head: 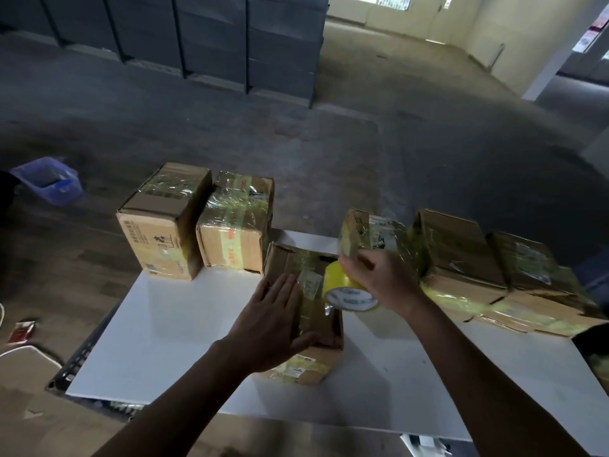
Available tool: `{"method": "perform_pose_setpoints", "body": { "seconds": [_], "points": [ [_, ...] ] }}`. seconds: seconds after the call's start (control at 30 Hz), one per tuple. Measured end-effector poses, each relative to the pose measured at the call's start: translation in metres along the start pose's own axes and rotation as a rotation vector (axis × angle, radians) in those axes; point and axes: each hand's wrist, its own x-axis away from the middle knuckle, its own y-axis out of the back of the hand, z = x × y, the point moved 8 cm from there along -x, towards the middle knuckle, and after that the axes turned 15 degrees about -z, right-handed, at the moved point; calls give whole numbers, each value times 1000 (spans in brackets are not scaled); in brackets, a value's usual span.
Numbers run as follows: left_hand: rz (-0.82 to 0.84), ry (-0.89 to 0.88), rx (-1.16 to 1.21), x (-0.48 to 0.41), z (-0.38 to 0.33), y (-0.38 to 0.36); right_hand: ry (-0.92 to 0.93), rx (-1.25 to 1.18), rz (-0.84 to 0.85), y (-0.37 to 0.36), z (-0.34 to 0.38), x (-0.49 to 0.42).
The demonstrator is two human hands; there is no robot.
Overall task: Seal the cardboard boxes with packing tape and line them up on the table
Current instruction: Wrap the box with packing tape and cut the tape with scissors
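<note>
Grey concrete flooring (346,143) of a dim warehouse spreads behind a smooth white table (178,324), with dark stacked goods (214,37) lined up at the back and a white pillar (557,57) at right. On the floor to the left sit a blue plastic basket (49,184) and a small red packet (21,331).

Near the middle of the table lies the centre box (316,319), brown corrugated card under glossy, wrinkled yellowish tape, with a paper label on top. The person's left hand (268,321) presses flat on that top, fingers straight and together. The right hand (379,278) grasps a roll of yellow packing tape (349,291), its white core printed, held just over the box's far right edge.

Two taped boxes stand touching at the table's far left corner: the printed box (161,225), marked in dark characters, and the red-lettered box (235,225) beside it. Three more crowd the right side in a row, the small wrapped box (372,232), the tall brown box (458,249) and the end box (527,262), all creased and heavily banded in shiny tape. The right hand and roll hide the small wrapped box's lower edge.
</note>
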Motion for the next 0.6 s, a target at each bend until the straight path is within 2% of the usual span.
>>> {"method": "perform_pose_setpoints", "body": {
  "seconds": [0.17,0.27,0.33,0.4,0.5,0.6],
  "points": [
    [11,3,-36,-18,-10,9,-53,95,-51,9,-15,1],
    [-22,-7,91,-32,-31,14,-34,134,-59,9,-12,-1],
    [-4,24,169,-30,-36,7,-105,13,-96,14,-18,3],
    [8,13,140,-26,-37,-2,-185,-180,-117,14,-31,10],
    [36,-1,106,-26,-37,-7,-327,-443,-58,0,-49,24],
    [33,-9,112,-27,-40,-10,-288,-415,-139,4,-43,19]
  ]
}}
